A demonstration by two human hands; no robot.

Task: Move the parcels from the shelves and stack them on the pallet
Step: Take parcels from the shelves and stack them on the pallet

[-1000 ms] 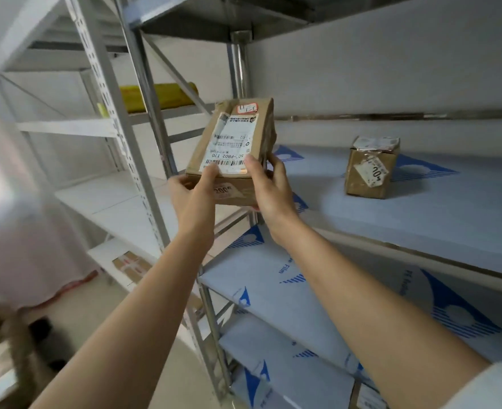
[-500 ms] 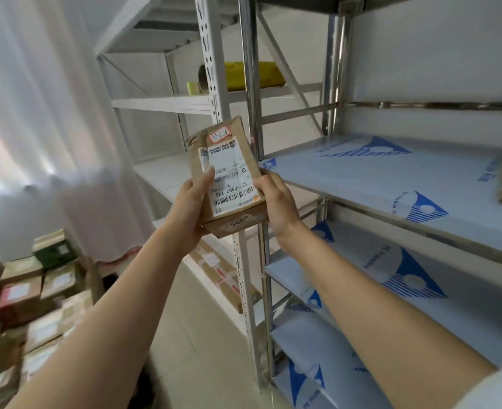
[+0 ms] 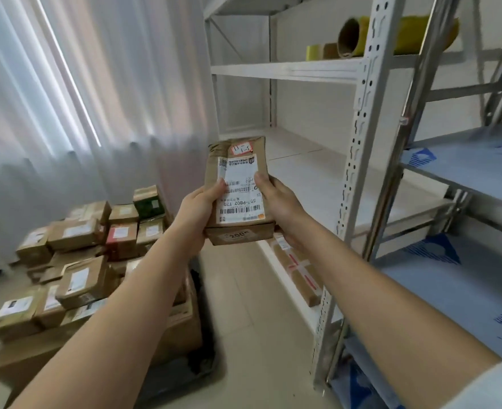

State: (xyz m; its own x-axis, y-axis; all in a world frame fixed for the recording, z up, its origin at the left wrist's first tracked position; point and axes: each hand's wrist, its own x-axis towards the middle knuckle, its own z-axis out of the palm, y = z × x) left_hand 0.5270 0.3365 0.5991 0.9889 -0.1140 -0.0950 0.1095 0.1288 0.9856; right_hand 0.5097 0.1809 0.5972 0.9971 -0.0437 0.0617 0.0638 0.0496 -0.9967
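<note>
The white shelving unit [image 3: 288,69] ahead of me carries a yellow roll on a cardboard core [image 3: 391,33] and a roll of tape [image 3: 314,51] on an upper shelf, and a long taped brown parcel [image 3: 298,273] lies on its low shelf just behind my right wrist. To the right, the grey shelves lined with blue-printed sheets [image 3: 465,172] stand behind a perforated upright post [image 3: 359,149]. Down on my left, a stack of brown parcels [image 3: 75,261] sits in several layers on the floor by the white curtain [image 3: 81,98], with a green box [image 3: 149,202] at its far edge; whatever lies beneath the stack is mostly hidden. I hold a brown cardboard parcel [image 3: 238,190] up in the air between the stack and the shelves, its white shipping label facing me. My left hand [image 3: 201,208] grips its left edge with the thumb pressed on the label, and my right hand [image 3: 279,202] grips its right edge the same way, both arms stretched forward.
</note>
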